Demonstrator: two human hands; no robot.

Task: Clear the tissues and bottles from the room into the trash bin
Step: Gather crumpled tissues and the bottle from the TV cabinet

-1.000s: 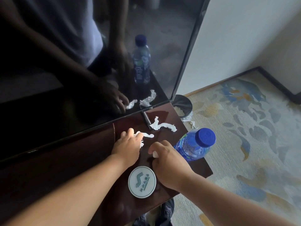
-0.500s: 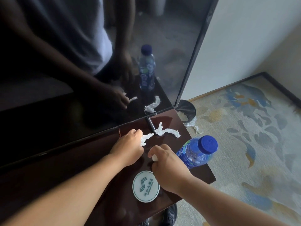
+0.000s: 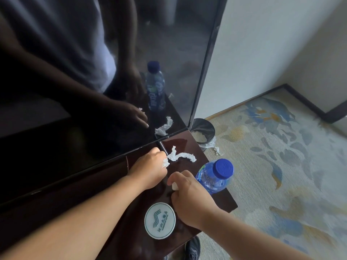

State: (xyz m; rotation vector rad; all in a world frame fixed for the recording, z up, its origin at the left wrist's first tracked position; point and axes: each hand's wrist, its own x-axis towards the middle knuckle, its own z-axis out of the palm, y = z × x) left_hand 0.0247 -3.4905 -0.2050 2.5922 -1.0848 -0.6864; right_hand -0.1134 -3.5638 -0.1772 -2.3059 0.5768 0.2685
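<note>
My left hand (image 3: pixel 149 167) is closed around a crumpled white tissue (image 3: pixel 165 162) on the dark wooden table (image 3: pixel 223 198), near the TV's lower edge. Its knuckles touch a second twisted tissue (image 3: pixel 181 156) lying just to the right. My right hand (image 3: pixel 191 199) is closed on a small white tissue wad (image 3: pixel 175 187) close to the table's front. A clear water bottle with a blue cap (image 3: pixel 216 175) stands at the table's right edge, just right of my right hand. A black trash bin (image 3: pixel 203 129) with a plastic liner sits on the floor beyond the table's far corner.
A large dark TV screen (image 3: pixel 93 91) fills the left and mirrors my hands, the bottle and the tissues. A round white coaster (image 3: pixel 160 220) lies near the front edge. One tissue scrap (image 3: pixel 217 150) lies on the patterned carpet beside the bin. My shoe (image 3: pixel 193 249) shows below the table.
My left hand slid toward the TV edge with its tissue and now touches the twisted tissue. My right hand kept its grip on the small wad.
</note>
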